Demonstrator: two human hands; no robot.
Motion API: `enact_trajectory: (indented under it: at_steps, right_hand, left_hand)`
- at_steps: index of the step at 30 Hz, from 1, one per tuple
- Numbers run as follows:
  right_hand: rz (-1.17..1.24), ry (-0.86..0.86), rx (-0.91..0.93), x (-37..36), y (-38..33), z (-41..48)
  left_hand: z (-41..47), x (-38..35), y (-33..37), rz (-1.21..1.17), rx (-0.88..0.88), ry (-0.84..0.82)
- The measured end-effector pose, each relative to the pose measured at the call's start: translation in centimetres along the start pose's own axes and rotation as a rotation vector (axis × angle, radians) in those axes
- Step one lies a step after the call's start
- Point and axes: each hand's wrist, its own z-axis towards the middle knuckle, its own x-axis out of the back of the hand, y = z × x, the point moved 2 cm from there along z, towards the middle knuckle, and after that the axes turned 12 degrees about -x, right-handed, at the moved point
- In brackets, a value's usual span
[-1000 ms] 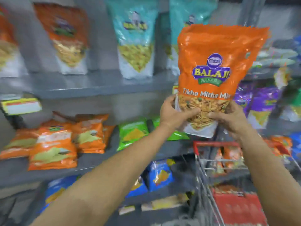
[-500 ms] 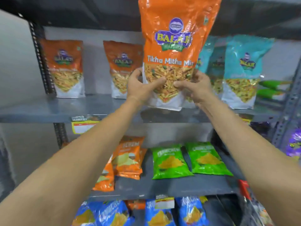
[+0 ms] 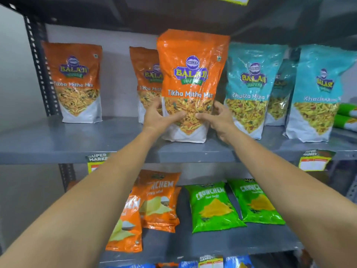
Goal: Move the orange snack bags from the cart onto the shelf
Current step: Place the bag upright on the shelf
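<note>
An orange Tikha Mitha Mix snack bag (image 3: 190, 74) stands upright with its white base on the grey upper shelf (image 3: 58, 140), near the front edge. My left hand (image 3: 160, 118) grips its lower left side and my right hand (image 3: 218, 120) grips its lower right side. Two more orange bags of the same kind stand further back: one at the far left (image 3: 76, 82) and one (image 3: 147, 78) partly hidden behind the held bag. The cart is out of view.
Teal Khatta Mitha bags (image 3: 249, 88) stand right of the held bag. The shelf above (image 3: 173, 14) hangs close over the bag tops. On the lower shelf lie orange Crunchem packs (image 3: 158, 202) and green Crunchem packs (image 3: 212, 207). A perforated steel upright (image 3: 40, 64) is at left.
Both hands carried the orange bag from over the cart up and left, then lowered it until its base rests on the upper shelf. My view has turned toward the shelves.
</note>
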Motion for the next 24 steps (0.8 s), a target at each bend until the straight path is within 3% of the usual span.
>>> enact_trajectory:
  at_steps: [5, 9, 12, 14, 16, 19, 24]
  right_hand:
    - [0.108, -0.023, 0.034, -0.5, 1.2, -0.1]
    - [0.022, 0.057, 0.136, -0.7, 1.0, -1.1]
    - [-0.355, 0.353, 0.473, 0.7, 0.0, -3.1]
    - [-0.651, 0.491, 0.722, 2.4, 0.2, -4.9]
    - [-0.902, 0.543, 0.831, 4.9, 1.5, -7.1]
    - [-1.185, 0.612, 0.83, 9.4, 4.2, -11.5]
    - [-1.432, 0.8, 0.592, 18.0, 8.4, -21.2]
  left_hand:
    - [-0.2, -0.2, -0.8, -0.025, 0.008, 0.021]
    - [-0.7, -0.3, 0.0, 0.092, -0.08, 0.078]
    - [-1.8, 0.1, 1.9, 0.522, -0.394, 0.231]
    - [-3.0, -0.6, 3.3, 0.722, -0.632, 0.202]
    - [-4.7, -2.3, 4.0, 0.801, -0.821, 0.111]
    - [-8.4, -6.0, 4.7, 0.717, -0.931, 0.002]
    - [-16.9, -15.3, 4.9, 0.524, -0.973, -0.2]
